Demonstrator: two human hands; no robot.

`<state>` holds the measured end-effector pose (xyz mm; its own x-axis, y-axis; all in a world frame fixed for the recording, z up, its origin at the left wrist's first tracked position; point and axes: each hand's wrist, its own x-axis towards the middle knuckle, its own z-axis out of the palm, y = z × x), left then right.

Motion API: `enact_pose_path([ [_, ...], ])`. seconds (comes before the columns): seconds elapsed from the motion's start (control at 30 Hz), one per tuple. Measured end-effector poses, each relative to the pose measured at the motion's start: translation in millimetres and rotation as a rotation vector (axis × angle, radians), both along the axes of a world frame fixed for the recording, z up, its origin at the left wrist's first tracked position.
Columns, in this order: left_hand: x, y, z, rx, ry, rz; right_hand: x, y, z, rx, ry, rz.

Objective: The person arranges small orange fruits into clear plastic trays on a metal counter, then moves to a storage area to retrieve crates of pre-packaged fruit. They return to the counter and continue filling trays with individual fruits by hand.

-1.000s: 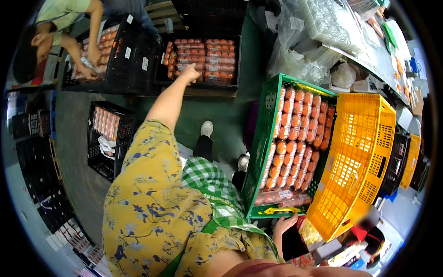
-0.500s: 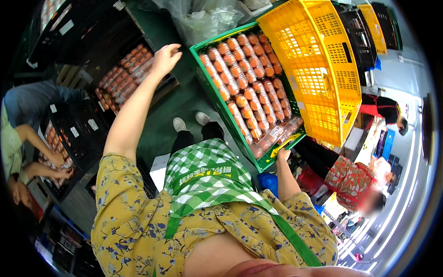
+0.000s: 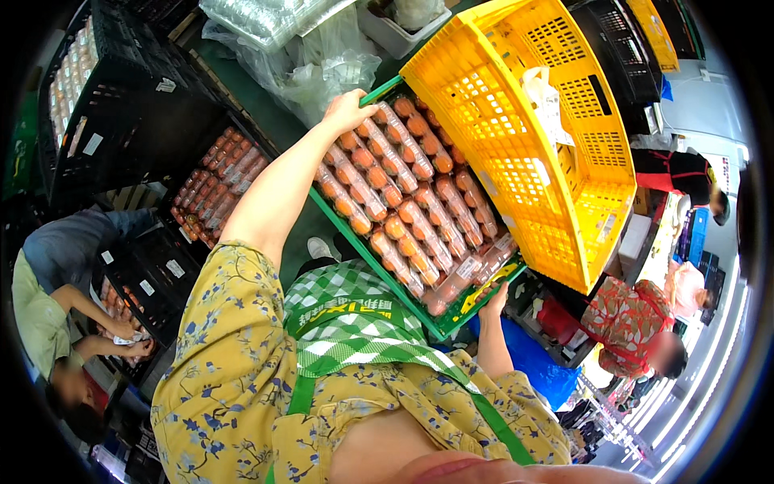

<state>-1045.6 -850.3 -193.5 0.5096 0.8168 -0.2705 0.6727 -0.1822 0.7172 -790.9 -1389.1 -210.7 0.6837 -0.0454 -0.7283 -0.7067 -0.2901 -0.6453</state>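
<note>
So from mid-air the left hand point(image 3: 347, 113) is being moved onto the green crate's point(image 3: 379, 269) upper corner, its rim being pinched, while the right hand point(image 3: 494, 302) is being kept by the lower end, grip too hidden to tell. The tomato packs point(image 3: 415, 246) inside could be getting spilled if the crate's being tipped unevenly. Green floor point(image 3: 300, 222) is being crowded by black crates point(image 3: 149, 266) and plastic bags point(image 3: 330, 64).

I see strip lights point(image 3: 693, 395) glaring white, curved by distortion, below and right of my green crate point(image 3: 371, 259); left of it, black crates point(image 3: 113, 113) sink into shadow.
</note>
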Motion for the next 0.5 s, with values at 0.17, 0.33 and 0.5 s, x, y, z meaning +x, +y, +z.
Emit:
enact_pose_path([
  [0.17,11.6,0.6,-10.8,-0.002,0.122,0.013,1.1,35.7,32.4,-0.028,0.132,-0.057],
  [0.33,-2.0,-6.6,-6.5,-0.093,0.14,0.013,17.4,28.9,21.8,-0.076,0.136,-0.033],
  [0.5,-35.1,-39.6,-8.4,-0.153,0.149,0.114,27.5,25.4,24.9,-0.118,0.075,0.08],
])
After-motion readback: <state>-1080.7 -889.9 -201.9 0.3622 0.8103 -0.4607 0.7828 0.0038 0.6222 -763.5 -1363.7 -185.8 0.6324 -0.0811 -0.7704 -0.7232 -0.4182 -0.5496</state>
